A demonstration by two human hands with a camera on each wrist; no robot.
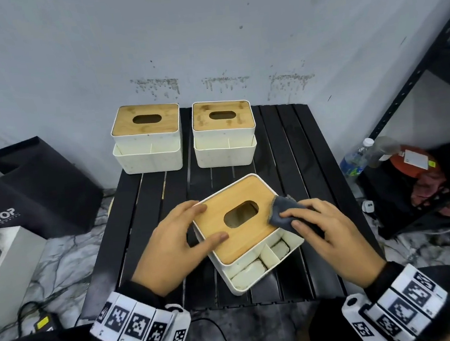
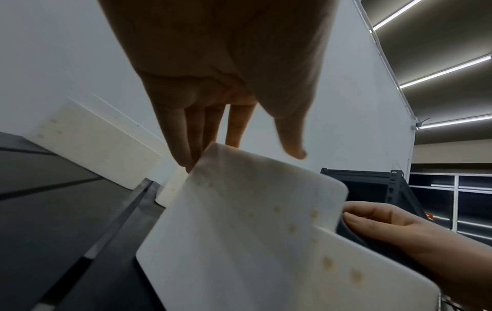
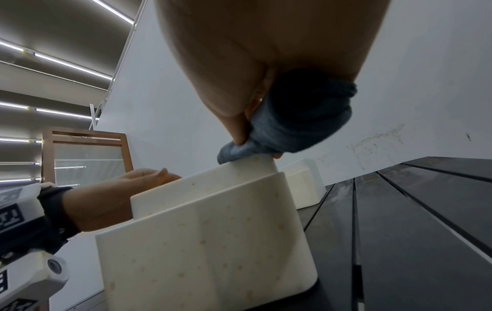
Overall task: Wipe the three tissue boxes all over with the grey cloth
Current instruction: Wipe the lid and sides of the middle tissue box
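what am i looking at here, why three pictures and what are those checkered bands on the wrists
There is no machine here, just a person's two bare hands. The big picture comes from a camera worn on the head, looking down. The other two come from small cameras strapped to each wrist, beside the black-and-white patterned wristbands, looking along the fingers.

On the black slatted table stand three white plastic tissue boxes with bamboo lids: a left back box, a right back box and a front box turned askew.

The left hand rests its fingers on the front box's lid. The right hand grips a bunched grey cloth, touching the lid's right edge.
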